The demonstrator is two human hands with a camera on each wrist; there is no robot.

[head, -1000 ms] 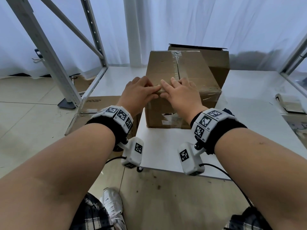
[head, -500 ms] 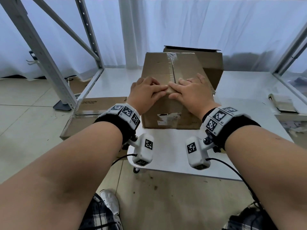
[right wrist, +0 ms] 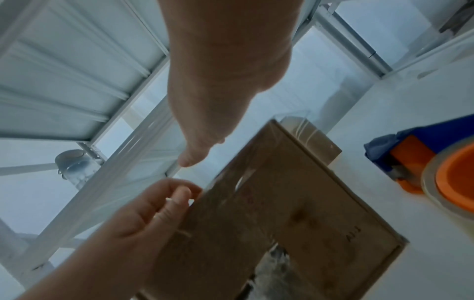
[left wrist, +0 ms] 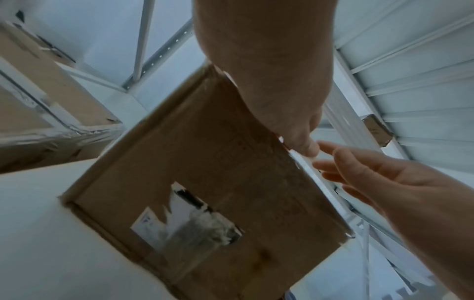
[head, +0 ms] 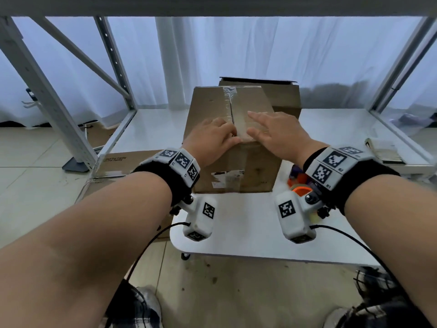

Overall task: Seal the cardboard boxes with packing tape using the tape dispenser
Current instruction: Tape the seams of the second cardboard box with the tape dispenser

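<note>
Nearest, on the white counter (head: 236,233), the tape dispenser (right wrist: 420,162) with its orange hub lies untouched just beside the box (head: 236,171), under the right wrist. The box stands on the counter with its torn label facing the person, and clear tape already runs along its top seam. What has changed in the last second: both hands were pressed together on the seam at the near top edge, and now the right hand (head: 279,136) has lifted off, fingers straight and spread, holding nothing, hovering above the top just right of the seam. The left hand (head: 212,140) is still down at the near edge, fingers curled at the corner of the lid (whether it pinches the tape end or only presses it, I cannot tell). That suggests the smoothing of this strip is about finished, so this box is likely close to sealed and the free hand may go for the dispenser or the next box. Behind the taped box, touching or nearly so, stands a second box (head: 283,95) with its top apparently open. A flat carton (head: 123,162) lies to the left below the counter, and a small book-like thing (head: 383,152) sits far right. Metal rack posts (head: 47,102) and white curtains close the back; nothing blocks the reach to the dispenser.
</note>
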